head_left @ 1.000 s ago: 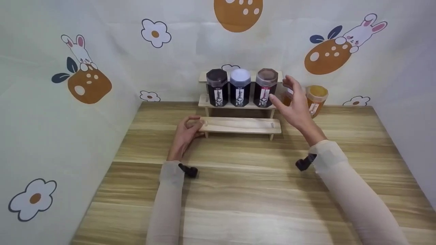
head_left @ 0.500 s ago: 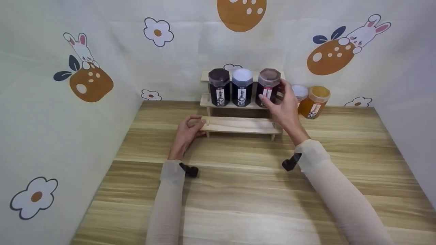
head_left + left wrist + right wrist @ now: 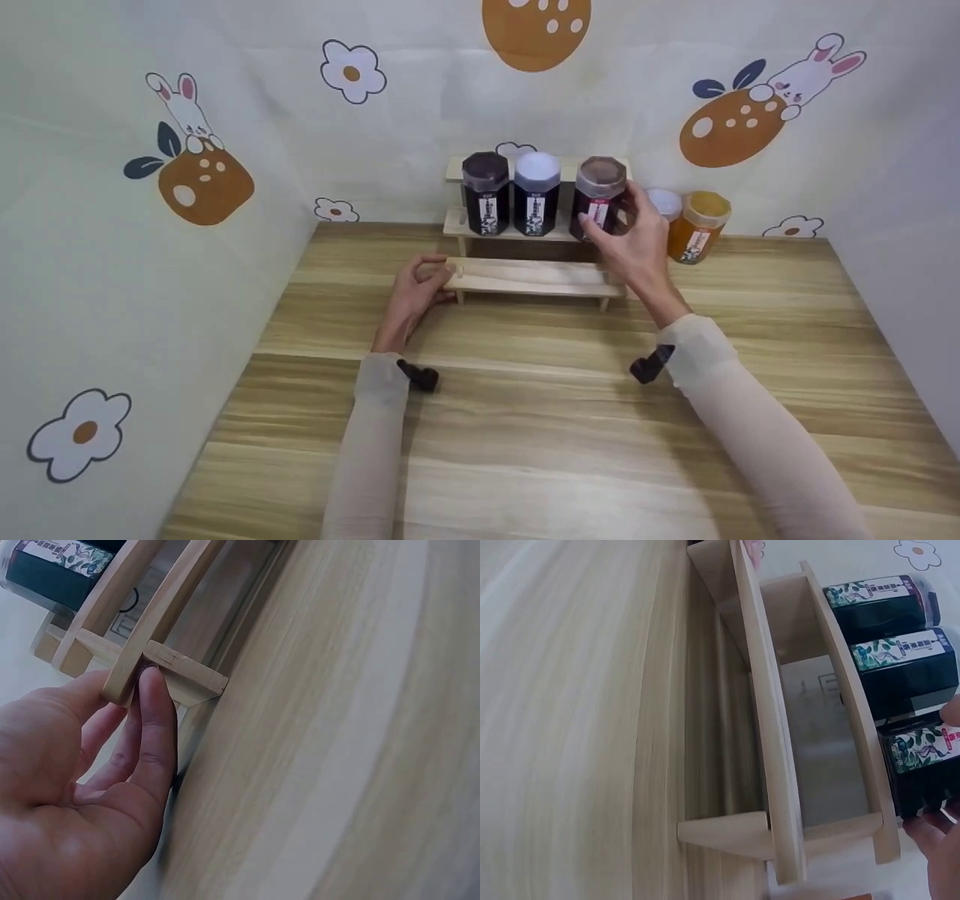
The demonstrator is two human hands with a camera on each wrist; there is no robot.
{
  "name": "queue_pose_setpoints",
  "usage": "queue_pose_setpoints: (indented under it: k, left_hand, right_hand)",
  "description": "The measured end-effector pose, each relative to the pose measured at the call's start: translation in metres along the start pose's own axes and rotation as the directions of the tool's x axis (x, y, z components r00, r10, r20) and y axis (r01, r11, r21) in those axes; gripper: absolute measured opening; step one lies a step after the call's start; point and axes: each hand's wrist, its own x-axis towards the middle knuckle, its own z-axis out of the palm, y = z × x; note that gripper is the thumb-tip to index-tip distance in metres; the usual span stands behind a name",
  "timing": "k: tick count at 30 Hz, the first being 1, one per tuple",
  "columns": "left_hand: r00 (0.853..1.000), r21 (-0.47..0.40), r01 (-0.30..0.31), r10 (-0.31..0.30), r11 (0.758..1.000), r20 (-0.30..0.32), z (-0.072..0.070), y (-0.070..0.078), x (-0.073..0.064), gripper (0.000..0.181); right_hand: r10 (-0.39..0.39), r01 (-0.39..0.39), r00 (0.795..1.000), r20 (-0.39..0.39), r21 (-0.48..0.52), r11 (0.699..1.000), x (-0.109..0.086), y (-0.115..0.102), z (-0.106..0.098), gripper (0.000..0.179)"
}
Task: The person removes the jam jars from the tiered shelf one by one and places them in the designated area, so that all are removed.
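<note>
A tiered wooden rack (image 3: 536, 277) stands against the back wall. My left hand (image 3: 411, 296) pinches the left end of its lowest board; in the left wrist view the thumb and fingers (image 3: 159, 716) close on the board's end. With my right hand (image 3: 641, 247) I grip a dark octagonal jar (image 3: 598, 196) with a brownish lid, thumb on its front. This jar stays upright at the right of the middle tier; whether its base touches the board, I cannot tell. To its left on that tier stand a white-lidded dark jar (image 3: 536, 195) and a dark-lidded jar (image 3: 487, 196).
Right of the rack, on the wood-grain table (image 3: 510, 435), stand an amber jar (image 3: 697, 229) with a yellowish lid and a white-lidded jar (image 3: 664, 204), partly hidden by my right hand. Patterned sheeting (image 3: 420, 97) encloses the back and sides.
My right hand came in from the right and took hold of the brownish-lidded jar, which has shifted slightly right, away from the white-lidded one. My left hand keeps its grip on the rack.
</note>
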Motion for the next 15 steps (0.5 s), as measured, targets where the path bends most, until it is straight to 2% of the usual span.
queue_pose_setpoints:
  k: [4,9,15]
  left_hand:
    - [1.000,-0.025,0.006,-0.006,1.000,0.002,0.000,0.000,0.000,0.039]
    - [1.000,-0.010,0.011,-0.011,1.000,0.004,0.000,0.000,0.000,0.040]
    - [1.000,0.002,0.017,-0.017,1.000,0.001,0.000,0.000,0.001,0.040]
  right_hand:
    - [-0.033,0.033,0.999,-0.024,-0.037,0.999,-0.005,0.005,-0.012,0.080]
    - [-0.040,0.041,0.997,-0.060,0.010,0.999,-0.011,0.013,-0.031,0.073]
    - [0.046,-0.043,0.993,-0.107,0.030,0.999,-0.016,0.027,-0.057,0.071]
